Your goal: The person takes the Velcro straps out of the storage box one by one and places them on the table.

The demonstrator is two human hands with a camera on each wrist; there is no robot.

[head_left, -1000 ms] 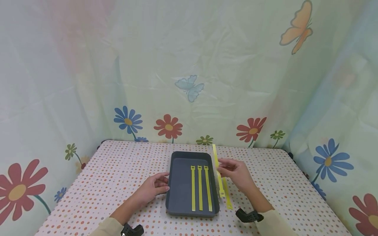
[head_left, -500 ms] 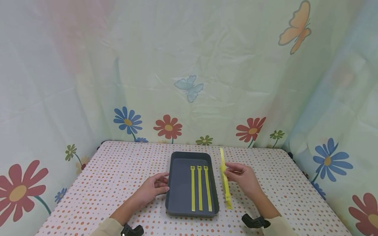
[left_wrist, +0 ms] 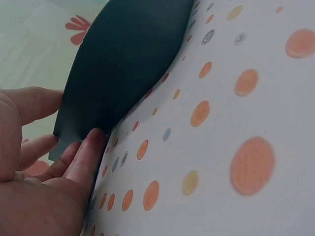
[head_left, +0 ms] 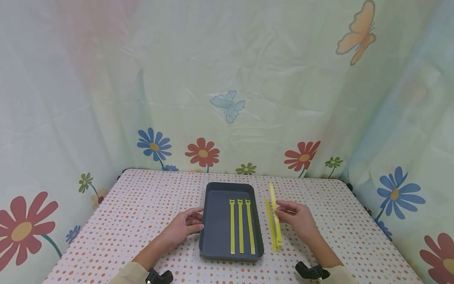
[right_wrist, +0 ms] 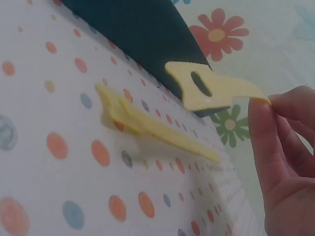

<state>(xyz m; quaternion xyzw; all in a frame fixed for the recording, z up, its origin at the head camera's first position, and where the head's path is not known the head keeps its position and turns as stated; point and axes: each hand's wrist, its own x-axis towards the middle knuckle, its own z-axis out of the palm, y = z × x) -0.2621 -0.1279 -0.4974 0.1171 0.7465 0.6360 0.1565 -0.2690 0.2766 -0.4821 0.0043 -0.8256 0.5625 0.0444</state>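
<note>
Several yellow cable straps, each with a slotted head, are in view. Three of them (head_left: 241, 227) lie lengthwise side by side in the dark grey tray (head_left: 216, 225), heads at the far end. My left hand (head_left: 182, 227) rests its fingertips against the tray's left outer wall (left_wrist: 118, 64). To the right of the tray, my right hand (head_left: 299, 221) pinches one yellow cable strap (right_wrist: 216, 86) between thumb and fingers, its slotted head pointing towards me. Below and beside it, another yellow strap (right_wrist: 162, 132) lies on the table.
The tray stands mid-table on a white cloth (head_left: 159, 197) with coloured dots. A flower-and-butterfly curtain (head_left: 227, 138) hangs behind the table and at both sides. Each wrist wears a black band, the right one (head_left: 311, 271) near the front.
My right hand has moved right and slightly towards me with the pinched strap, away from the tray's edge and past the loose strap. My left hand and the tray have stayed put.
</note>
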